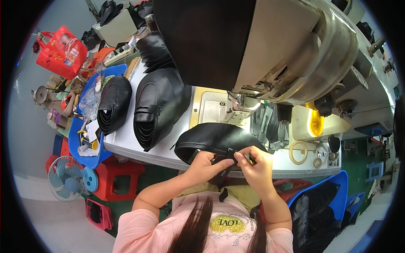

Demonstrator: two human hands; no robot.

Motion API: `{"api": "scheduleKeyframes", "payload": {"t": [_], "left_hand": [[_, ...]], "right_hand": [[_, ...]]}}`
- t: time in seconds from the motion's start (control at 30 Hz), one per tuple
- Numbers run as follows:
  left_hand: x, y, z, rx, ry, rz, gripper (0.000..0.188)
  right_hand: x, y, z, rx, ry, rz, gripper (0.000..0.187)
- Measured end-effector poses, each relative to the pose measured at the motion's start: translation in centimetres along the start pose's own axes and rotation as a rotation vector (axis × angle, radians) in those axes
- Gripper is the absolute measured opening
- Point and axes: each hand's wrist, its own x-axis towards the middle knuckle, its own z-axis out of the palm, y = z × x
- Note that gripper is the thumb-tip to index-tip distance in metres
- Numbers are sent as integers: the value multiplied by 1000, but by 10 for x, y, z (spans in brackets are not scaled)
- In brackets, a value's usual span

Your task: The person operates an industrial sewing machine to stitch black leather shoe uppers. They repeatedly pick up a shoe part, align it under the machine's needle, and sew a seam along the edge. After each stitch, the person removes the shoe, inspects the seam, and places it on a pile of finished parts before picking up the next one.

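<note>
At the near edge of the sewing table, a black leather shoe upper point(219, 137) lies curved, its open side toward me. My left hand point(206, 165) is closed on its near edge, thumb and fingers pinching the leather beside a narrow strap. Close by on the right, my right hand point(255, 166) pinches the same strap area between thumb and forefinger. Something small with yellow and green parts shows among the right-hand fingers; its kind is mostly hidden. Just beyond the upper stands the needle area of a sewing machine point(291, 55).
Nested black shoe uppers point(158, 107) stand left on the table, with another stack point(114, 99) beside them. Grey-black strips point(265, 122) lie right of the needle area, near a tape roll point(298, 152). Blue bins point(344, 185) flank the table; a fan point(65, 179) stands left.
</note>
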Motion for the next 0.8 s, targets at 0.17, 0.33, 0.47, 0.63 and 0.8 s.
{"api": "scheduleKeyframes", "payload": {"t": [0.17,0.33,0.47,0.63,0.8], "left_hand": [[4,10,-13,73,-110,-208,21],[13,3,-26,112,-138,19,20],[22,10,-27,143,-163,46,21],[31,10,-38,300,-185,-170,20],[31,10,-36,431,-11,77,19]], "right_hand": [[0,-5,-8,-91,33,-72,12],[35,-3,-47,-72,-50,-20,21],[39,15,-24,204,-358,365,37],[49,-1,-15,253,-362,441,41],[47,0,-10,170,-296,472,40]]}}
